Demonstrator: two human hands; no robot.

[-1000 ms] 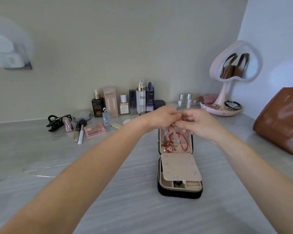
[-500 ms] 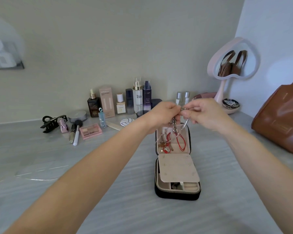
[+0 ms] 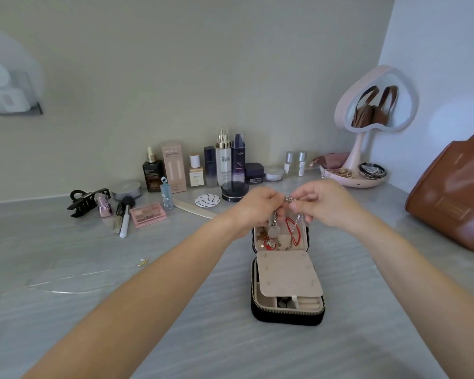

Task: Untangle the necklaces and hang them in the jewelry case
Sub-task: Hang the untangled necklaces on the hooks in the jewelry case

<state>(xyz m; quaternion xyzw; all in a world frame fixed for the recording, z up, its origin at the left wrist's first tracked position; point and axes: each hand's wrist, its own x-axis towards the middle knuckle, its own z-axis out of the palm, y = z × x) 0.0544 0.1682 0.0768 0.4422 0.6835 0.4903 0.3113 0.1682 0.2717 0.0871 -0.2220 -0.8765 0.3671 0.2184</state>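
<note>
Loose necklace: 1 fine pale chain (image 3: 66, 291) lies spread on the counter (image 3: 216, 346) at far left, well apart from the case. It is probably freed and waiting to be hung.
Cosmetics: a crowded row of bottles (image 3: 222, 160) lines the back wall, clear of the work; the exact count is unclear.
Left hand (image 3: 260, 206): the fingers are curled, pinching 1 end of a silver necklace.
Silver necklace (image 3: 274, 230): 1 chain with a round disc is held up between the 2 hands above the case, apparently so it hangs straight while the clasp is worked.
Right hand (image 3: 323, 203): the fingertips pinch the chain's other end, just beside the left hand.
Jewelry case (image 3: 288, 317): 1 black zip case sits open below the hands. Its lid holds 1 red cord necklace (image 3: 294, 231) and a knot of other pieces too tangled to count.
Far right: 1 heart-shaped mirror (image 3: 378, 77) and 1 brown bag (image 3: 454, 198).
</note>
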